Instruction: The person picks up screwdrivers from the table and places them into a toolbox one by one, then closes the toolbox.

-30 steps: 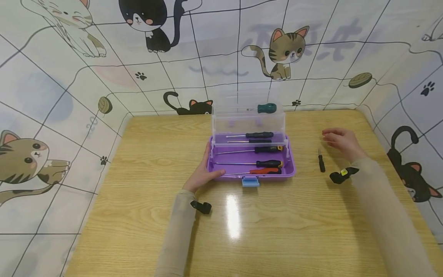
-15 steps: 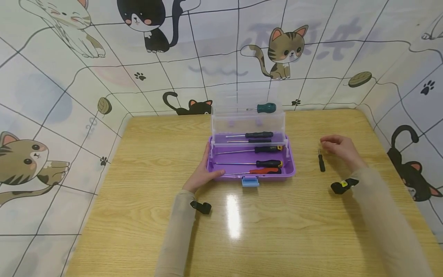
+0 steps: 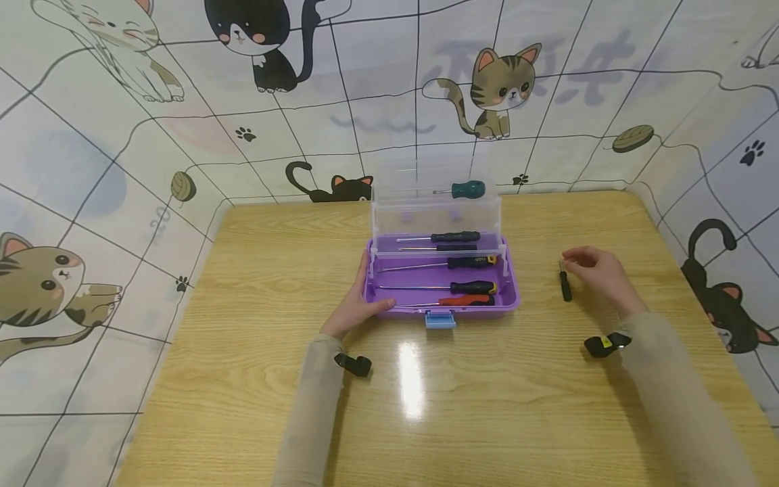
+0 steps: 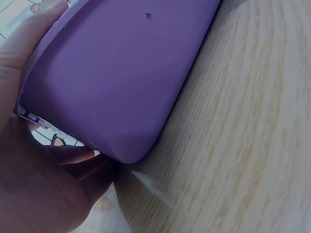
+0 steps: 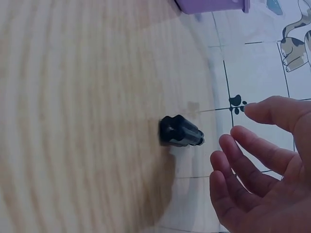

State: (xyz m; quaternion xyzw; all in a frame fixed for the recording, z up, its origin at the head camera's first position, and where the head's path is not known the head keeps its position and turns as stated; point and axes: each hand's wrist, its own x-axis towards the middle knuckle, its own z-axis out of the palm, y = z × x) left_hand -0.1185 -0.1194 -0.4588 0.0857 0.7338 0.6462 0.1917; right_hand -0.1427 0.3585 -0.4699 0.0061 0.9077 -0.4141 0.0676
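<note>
A purple toolbox [image 3: 514,294] with a clear, raised lid [image 3: 435,220] holds several screwdrivers, among them a red-handled screwdriver [image 3: 468,300] and a black-and-yellow screwdriver [image 3: 473,288]. At its left end, my left hand [image 3: 353,310] grips the box, thumb over the front rim and fingers curled round the side; the left wrist view shows the purple wall [image 4: 121,77] between them. To the right of the box, a small black screwdriver [image 3: 566,286] lies on the table, tip pointing away. My right hand [image 3: 602,274] hovers by its tip, fingers loosely bent, thumb apart and nothing held.
A teal-handled screwdriver [image 3: 468,190] lies in the raised lid at the back. A blue latch [image 3: 440,320] hangs from the box front. The wooden table [image 3: 255,379] meets cat-patterned walls [image 3: 389,101] at the back and sides.
My right hand has come nearer and down toward the tip of the small black screwdriver. The left hand and the toolbox stay where they were.
</note>
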